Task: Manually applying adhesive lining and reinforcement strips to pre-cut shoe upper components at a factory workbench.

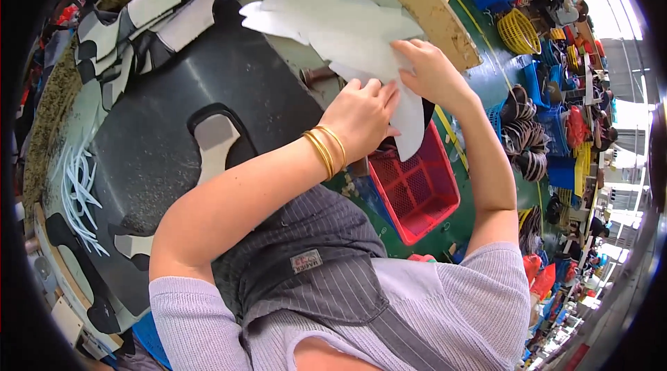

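White cut sheet pieces [347,17] with jagged outlines lie in a loose pile on the bench's far side, their narrow end hanging over the near edge. My left hand [361,114], two gold bangles at its wrist, is closed on the narrow part of a white piece, fingers bent and thumb low at its edge. To its right, my right hand [438,76] rests on the same piece, fingers spread apart and thumb near the left fingertips. Something dark shows behind the piece under the right wrist. The undersides of both hands are hidden.
Grey-and-black padded pieces [174,10] are stacked at the far left of a dark work surface [243,86]. One padded piece [215,138] lies nearer my left forearm. White strips [80,190] bunch at the left. Below the hands stands a red crate [417,190]. A wooden rim [424,3] borders the bench.
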Available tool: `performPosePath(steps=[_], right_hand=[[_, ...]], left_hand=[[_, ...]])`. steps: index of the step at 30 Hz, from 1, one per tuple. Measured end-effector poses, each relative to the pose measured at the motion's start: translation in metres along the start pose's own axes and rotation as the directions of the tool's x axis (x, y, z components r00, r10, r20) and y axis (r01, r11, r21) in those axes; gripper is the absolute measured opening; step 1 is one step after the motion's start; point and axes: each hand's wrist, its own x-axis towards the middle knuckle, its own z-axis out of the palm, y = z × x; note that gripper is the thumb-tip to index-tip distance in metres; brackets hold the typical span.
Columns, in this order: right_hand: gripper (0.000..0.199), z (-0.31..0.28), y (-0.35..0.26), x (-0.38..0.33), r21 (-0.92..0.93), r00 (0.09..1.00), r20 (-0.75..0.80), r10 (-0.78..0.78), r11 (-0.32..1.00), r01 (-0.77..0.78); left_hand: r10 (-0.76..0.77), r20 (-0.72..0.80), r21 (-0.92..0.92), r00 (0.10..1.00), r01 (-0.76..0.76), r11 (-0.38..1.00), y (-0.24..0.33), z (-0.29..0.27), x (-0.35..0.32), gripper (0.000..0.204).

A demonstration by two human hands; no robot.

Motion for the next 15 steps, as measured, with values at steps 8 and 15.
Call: performPosePath(steps=[8, 15], right_hand=[[0.028, -0.067, -0.06, 0.062, 0.471, 0.991, 0.037, 0.129, 0.872, -0.131], [0.017, -0.044, -0.125, 0.02, 0.865, 0.879, -0.434, 0.197, 0.362, 0.347]], left_hand=[[-0.119, -0.013, -0.006, 0.993, 0.119, 0.993, 0.004, 0.015, -0.002, 0.06], [-0.474, -0.456, -0.741, 0.753, -0.027, 0.671, 0.018, -0.042, -0.055, 0.077]])
